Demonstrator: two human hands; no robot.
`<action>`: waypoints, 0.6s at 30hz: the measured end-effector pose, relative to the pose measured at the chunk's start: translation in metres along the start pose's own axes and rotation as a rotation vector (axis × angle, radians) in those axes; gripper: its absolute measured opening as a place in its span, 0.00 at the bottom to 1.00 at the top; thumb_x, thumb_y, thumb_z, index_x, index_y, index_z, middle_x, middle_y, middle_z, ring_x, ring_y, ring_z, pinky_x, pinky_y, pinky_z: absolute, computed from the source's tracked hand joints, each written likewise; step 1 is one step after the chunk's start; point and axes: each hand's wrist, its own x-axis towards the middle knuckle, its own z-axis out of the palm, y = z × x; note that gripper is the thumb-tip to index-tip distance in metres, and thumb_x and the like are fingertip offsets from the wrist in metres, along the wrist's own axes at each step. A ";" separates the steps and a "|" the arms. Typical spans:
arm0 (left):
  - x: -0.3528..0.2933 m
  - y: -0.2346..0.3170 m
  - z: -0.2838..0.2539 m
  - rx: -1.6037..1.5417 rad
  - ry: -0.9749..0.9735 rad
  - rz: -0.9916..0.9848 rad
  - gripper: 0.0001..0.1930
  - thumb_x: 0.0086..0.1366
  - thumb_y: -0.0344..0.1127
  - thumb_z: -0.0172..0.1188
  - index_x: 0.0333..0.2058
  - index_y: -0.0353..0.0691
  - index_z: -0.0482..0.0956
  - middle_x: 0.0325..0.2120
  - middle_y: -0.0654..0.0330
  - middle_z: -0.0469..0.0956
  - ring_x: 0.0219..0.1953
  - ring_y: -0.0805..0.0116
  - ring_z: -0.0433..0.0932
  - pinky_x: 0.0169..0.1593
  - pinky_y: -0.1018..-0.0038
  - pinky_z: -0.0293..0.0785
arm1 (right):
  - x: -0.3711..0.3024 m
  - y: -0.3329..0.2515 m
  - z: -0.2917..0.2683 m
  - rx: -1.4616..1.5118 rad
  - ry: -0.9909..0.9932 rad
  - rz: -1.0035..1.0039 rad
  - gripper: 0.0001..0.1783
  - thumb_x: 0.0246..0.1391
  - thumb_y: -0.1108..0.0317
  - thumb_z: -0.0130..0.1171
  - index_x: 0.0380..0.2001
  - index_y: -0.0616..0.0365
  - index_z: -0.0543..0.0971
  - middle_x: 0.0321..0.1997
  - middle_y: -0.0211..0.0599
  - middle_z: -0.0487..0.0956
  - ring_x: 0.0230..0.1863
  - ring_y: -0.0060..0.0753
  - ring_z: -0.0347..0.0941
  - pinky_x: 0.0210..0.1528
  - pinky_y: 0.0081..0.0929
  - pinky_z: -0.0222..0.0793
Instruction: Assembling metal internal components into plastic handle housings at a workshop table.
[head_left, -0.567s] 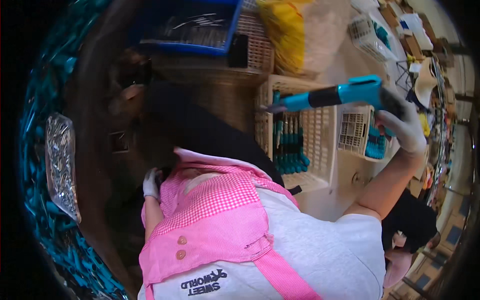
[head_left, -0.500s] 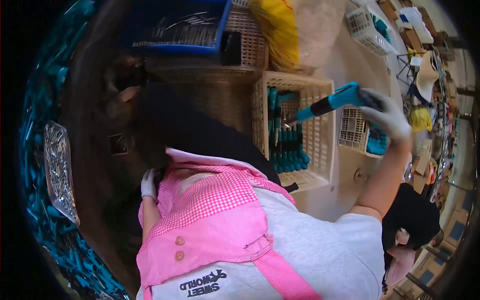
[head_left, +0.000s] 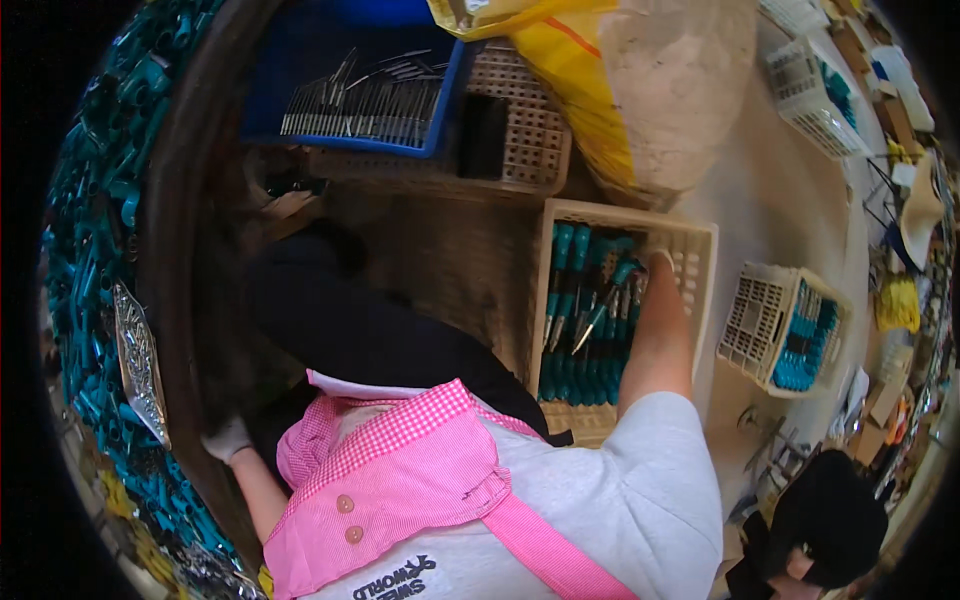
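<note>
My right hand (head_left: 659,262), in a pale glove, reaches into a cream plastic crate (head_left: 705,300). My forearm and the crate's contents hide most of its fingers, so its grip is unclear. Beside it a teal-handled tool with a metal tip (head_left: 605,310) slants across the others. Several teal-and-black handled tools (head_left: 575,375) lie in rows in this crate. At the lower left my left hand (head_left: 228,438), also gloved, is beside the dark table edge (head_left: 178,320). Its fingers are blurred in shadow, and I make out nothing in them.
Teal plastic parts (head_left: 95,300) cover the table at left, with a clear tray of small metal pieces (head_left: 142,370). A blue bin (head_left: 440,110) holds metal blades. A yellow-and-white sack (head_left: 660,100) stands beyond the crate. Another crate (head_left: 745,320) and a person (head_left: 830,520) are at right.
My right hand has come down leftward into the crate from beyond its right side, where it held a teal tool. My left hand has moved left and down toward the table edge.
</note>
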 end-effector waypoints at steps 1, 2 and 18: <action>-0.002 -0.007 -0.014 0.017 -0.007 -0.026 0.26 0.66 0.49 0.38 0.58 0.44 0.66 0.57 0.60 0.68 0.56 0.63 0.69 0.61 0.70 0.62 | 0.007 -0.007 0.012 0.109 0.165 0.078 0.30 0.48 0.53 0.60 0.54 0.55 0.72 0.61 0.44 0.67 0.60 0.49 0.64 0.58 0.39 0.63; -0.005 -0.015 -0.025 0.033 -0.074 -0.057 0.25 0.66 0.48 0.38 0.57 0.42 0.68 0.56 0.59 0.69 0.56 0.64 0.70 0.60 0.72 0.62 | -0.013 -0.026 0.010 0.175 0.171 0.101 0.32 0.48 0.51 0.60 0.54 0.56 0.72 0.62 0.44 0.66 0.61 0.48 0.63 0.58 0.37 0.63; 0.043 -0.052 0.040 0.047 -0.363 -0.160 0.27 0.65 0.46 0.41 0.58 0.37 0.63 0.60 0.53 0.63 0.62 0.59 0.61 0.63 0.68 0.57 | 0.250 -0.237 0.114 1.163 -0.127 -0.367 0.24 0.49 0.59 0.60 0.50 0.53 0.74 0.47 0.37 0.76 0.49 0.36 0.71 0.50 0.36 0.68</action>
